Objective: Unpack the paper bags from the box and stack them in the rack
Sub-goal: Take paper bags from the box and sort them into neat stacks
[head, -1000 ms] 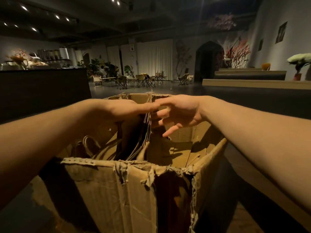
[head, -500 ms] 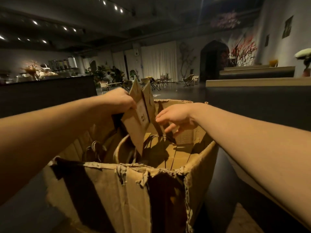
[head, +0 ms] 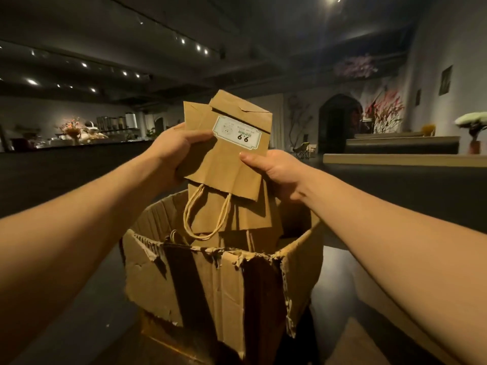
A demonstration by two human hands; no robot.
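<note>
A bundle of flat brown paper bags [head: 229,167] is held upside down above the open cardboard box [head: 216,285]. The front bag carries a white label, and its twine handles hang down toward the box. My left hand [head: 171,151] grips the bundle's left edge. My right hand [head: 274,169] grips its right edge, thumb on the front. More bag handles [head: 175,237] show inside the box at its left. No rack is in view.
The box has torn top edges and dark tape strips on its front. A dark counter [head: 66,164] runs along the left. A long bench with a pale top [head: 405,160] stands at the right. Dark floor surrounds the box.
Both hands have lifted the bundle of bags up out of the box. The right hand, loose beside the bags before, now grips them. The view has tilted upward.
</note>
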